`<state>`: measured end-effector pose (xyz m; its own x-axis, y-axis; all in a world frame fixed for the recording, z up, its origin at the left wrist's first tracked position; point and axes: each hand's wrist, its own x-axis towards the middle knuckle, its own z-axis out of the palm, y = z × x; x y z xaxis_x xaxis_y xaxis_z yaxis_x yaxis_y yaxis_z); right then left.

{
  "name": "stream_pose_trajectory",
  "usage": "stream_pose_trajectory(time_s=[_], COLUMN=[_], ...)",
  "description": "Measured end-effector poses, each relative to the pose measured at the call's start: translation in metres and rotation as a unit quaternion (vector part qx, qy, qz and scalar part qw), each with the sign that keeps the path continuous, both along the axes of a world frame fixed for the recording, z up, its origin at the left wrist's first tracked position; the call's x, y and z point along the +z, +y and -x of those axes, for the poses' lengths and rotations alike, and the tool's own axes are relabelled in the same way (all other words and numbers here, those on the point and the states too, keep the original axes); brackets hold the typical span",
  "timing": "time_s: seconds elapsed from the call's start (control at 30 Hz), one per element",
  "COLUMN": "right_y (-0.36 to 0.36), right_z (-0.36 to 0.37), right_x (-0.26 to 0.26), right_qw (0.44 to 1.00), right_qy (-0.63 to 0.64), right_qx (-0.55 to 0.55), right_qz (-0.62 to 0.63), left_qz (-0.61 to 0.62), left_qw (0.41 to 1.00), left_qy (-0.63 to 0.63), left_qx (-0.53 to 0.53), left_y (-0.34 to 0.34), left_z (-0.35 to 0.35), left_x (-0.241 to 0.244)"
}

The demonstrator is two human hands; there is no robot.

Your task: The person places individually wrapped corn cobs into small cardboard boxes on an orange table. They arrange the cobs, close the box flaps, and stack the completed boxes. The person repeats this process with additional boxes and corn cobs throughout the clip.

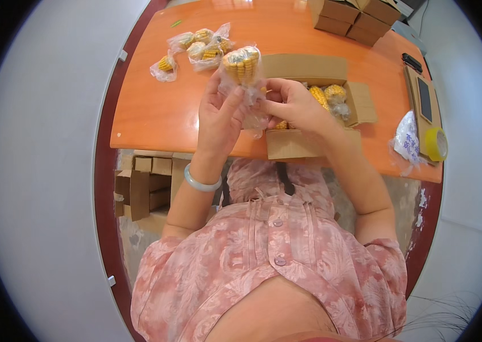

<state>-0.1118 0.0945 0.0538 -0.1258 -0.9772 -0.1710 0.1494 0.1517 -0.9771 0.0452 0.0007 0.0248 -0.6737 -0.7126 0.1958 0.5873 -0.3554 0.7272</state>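
Note:
Above the near edge of the table, my left hand and my right hand hold a clear plastic bag with pieces of corn cob. The corn sits at the top of the bag, and my fingers pinch the plastic below it. Behind my right hand stands an open cardboard box with whole-looking and bagged corn in it; my arm hides part of its contents. Several bagged corn pieces lie on the table beyond my left hand, with one small bag apart from them.
The orange wooden table holds several cardboard boxes at the far right. Along its right side are a phone on flat cardboard, a roll of yellow tape, a printed plastic bag and a black object. More boxes are below, left.

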Motion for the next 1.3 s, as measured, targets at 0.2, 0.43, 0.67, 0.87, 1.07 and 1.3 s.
stream_pose_trajectory(time_s=[0.2, 0.43, 0.67, 0.87, 1.07, 1.3], right_y=[0.005, 0.006, 0.007, 0.012, 0.015, 0.029], right_z=[0.011, -0.003, -0.001, -0.004, 0.007, 0.018], right_x=[-0.009, -0.009, -0.02, -0.007, -0.008, 0.007], right_qw=[0.99, 0.981, 0.97, 0.953, 0.957, 0.983], right_qy=[-0.121, -0.139, -0.118, -0.185, -0.134, -0.052], right_qx=[-0.065, -0.093, -0.164, -0.151, -0.174, -0.06], right_qz=[0.013, 0.098, 0.137, 0.184, 0.19, 0.163], left_qz=[0.169, 0.447, 0.429, 0.311, 0.318, 0.078], left_qw=[0.975, 0.829, 0.863, 0.929, 0.931, 0.992], left_qy=[-0.077, -0.195, -0.172, -0.084, -0.091, -0.096], left_qx=[0.12, 0.273, 0.203, 0.181, 0.152, 0.003], left_y=[0.006, 0.01, 0.006, 0.011, 0.019, -0.001], left_z=[0.012, 0.014, 0.01, 0.021, 0.021, 0.018], left_x=[-0.008, -0.009, -0.011, -0.014, -0.002, -0.004])
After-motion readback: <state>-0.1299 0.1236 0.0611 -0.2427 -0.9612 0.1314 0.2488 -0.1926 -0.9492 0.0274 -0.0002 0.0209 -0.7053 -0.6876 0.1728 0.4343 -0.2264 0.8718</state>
